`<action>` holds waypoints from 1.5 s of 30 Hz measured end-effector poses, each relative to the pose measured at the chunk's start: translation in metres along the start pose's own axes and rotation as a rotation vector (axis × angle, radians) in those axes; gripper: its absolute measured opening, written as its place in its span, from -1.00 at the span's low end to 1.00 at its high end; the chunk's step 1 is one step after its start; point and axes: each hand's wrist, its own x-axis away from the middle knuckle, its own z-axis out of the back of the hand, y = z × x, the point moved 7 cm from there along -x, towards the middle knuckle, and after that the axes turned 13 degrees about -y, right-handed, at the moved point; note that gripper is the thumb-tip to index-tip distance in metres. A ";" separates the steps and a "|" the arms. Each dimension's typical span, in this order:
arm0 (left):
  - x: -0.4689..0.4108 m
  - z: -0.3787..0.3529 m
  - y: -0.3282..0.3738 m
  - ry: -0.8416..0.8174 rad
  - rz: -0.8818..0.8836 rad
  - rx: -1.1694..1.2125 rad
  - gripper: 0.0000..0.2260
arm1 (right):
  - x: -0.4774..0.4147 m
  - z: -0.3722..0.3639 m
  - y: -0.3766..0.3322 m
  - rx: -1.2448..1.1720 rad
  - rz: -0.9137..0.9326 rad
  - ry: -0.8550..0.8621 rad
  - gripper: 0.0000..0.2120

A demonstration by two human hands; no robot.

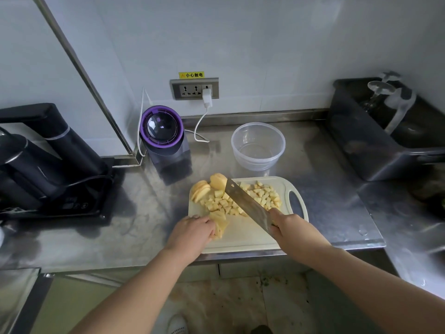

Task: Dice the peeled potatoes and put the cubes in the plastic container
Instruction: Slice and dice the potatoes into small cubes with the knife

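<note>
A white cutting board point(243, 237) lies at the counter's front edge. A heap of potato cubes point(252, 197) covers its far half. Sliced potato point(200, 190) and a potato piece point(218, 181) sit at its far left corner. My left hand point(192, 231) holds down a stack of potato strips point(220, 222) on the board. My right hand point(290, 229) grips the handle of a cleaver point(246, 204), whose blade slants up over the cubes. The clear plastic container point(258, 145) stands empty beyond the board.
A purple-topped appliance point(166, 141) stands left of the container, its white cable running to a wall socket point(195, 88). A black kettle stand point(48, 160) fills the left. A dark bin point(375, 131) with glassware sits at the right. The steel counter point(337, 189) ends just before me.
</note>
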 end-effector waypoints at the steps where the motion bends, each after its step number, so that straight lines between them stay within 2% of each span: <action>1: 0.001 0.003 0.001 0.016 0.022 0.084 -0.90 | 0.001 -0.001 0.002 -0.003 -0.011 -0.007 -0.70; 4: -0.008 0.005 0.012 0.033 0.133 0.523 -0.87 | 0.004 -0.003 0.010 0.009 -0.040 -0.028 -0.67; 6: -0.022 -0.001 0.023 0.021 0.232 0.704 -0.87 | 0.007 -0.009 0.011 0.060 -0.039 -0.056 -0.64; 10: -0.035 -0.013 0.032 0.050 0.411 0.799 -0.94 | 0.013 -0.023 0.016 0.029 -0.094 -0.077 -0.74; 17: -0.031 -0.026 0.035 0.038 0.443 0.858 -0.83 | 0.018 -0.049 0.016 -0.024 -0.123 -0.137 -0.81; 23: -0.027 -0.047 0.039 -0.012 0.466 1.322 -0.87 | 0.017 -0.055 0.010 -0.045 -0.100 -0.153 -0.69; 28: -0.027 -0.059 0.038 0.015 0.565 1.610 -0.84 | 0.018 -0.054 0.009 -0.044 -0.088 -0.142 -0.66; 38: -0.031 -0.063 0.042 -0.014 0.608 1.724 -0.85 | 0.024 -0.051 0.001 0.011 -0.042 -0.112 -0.65; 45: -0.034 -0.065 0.039 -0.003 0.613 1.712 -0.86 | 0.025 -0.051 -0.002 0.026 -0.024 -0.130 -0.62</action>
